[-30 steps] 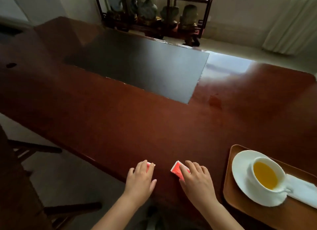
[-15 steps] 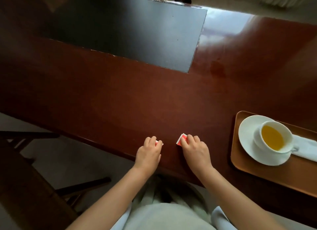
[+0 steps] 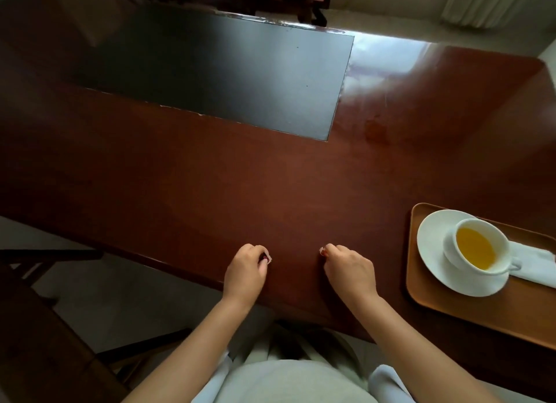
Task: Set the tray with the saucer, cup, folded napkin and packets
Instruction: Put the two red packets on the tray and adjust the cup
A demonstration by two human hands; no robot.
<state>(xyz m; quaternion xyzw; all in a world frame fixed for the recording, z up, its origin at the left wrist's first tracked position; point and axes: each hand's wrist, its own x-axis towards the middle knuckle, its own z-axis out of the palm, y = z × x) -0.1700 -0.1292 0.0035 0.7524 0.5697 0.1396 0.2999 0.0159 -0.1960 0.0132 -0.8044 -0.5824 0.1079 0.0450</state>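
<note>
A brown wooden tray [image 3: 481, 312] sits at the right of the table. On it a white saucer [image 3: 436, 252] carries a white cup [image 3: 477, 246] of yellow tea, and a folded white napkin [image 3: 532, 264] lies beside them. My left hand [image 3: 245, 271] curls around a red packet [image 3: 266, 257] near the table's front edge; only a corner shows. My right hand [image 3: 349, 270] curls around a second red packet [image 3: 323, 250], also mostly hidden by the fingers.
The long dark wooden table [image 3: 210, 177] has a black mat [image 3: 225, 71] across its far half. A dark chair [image 3: 45, 327] stands at the lower left. A shelf base and a curtain lie beyond the table.
Both hands have closed over their red packets, which now barely show. The camera has tilted further down, bringing my lap into view.
</note>
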